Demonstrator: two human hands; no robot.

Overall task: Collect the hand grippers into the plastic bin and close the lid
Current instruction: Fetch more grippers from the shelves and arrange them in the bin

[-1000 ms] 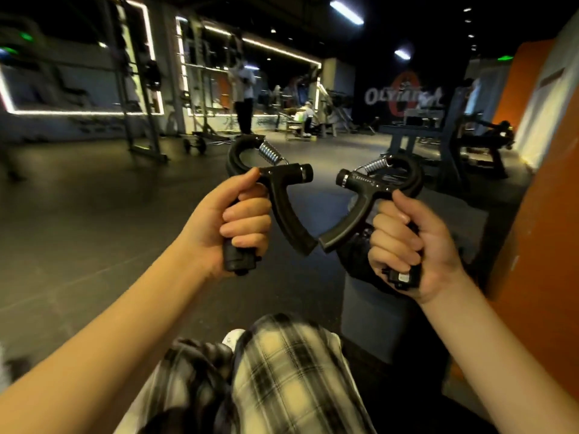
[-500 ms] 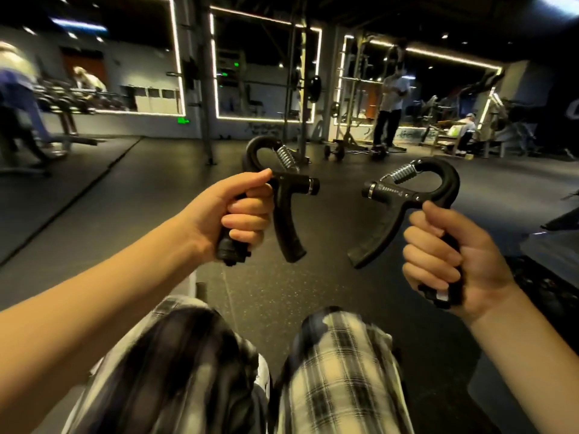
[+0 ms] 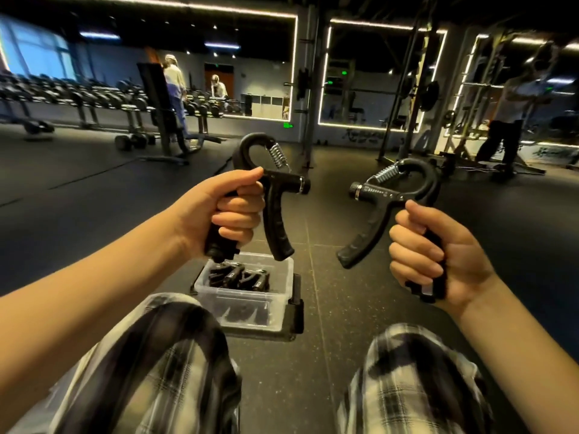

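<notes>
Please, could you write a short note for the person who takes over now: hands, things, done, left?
Left hand grips one hand gripper; right hand grips a second hand gripper.
Plastic bin stands open on the floor.
Done: several grippers lie inside.
Left: put both held ones in, then close the bin; the dark piece under it may be its lid.

In our left hand sits one hand gripper, in our right hand a second hand gripper, the two side by side and apart. Below the left one, on the floor between our knees, stands the plastic bin with other hand grippers inside. Far behind, to the left, stands a dumbbell rack.
</notes>
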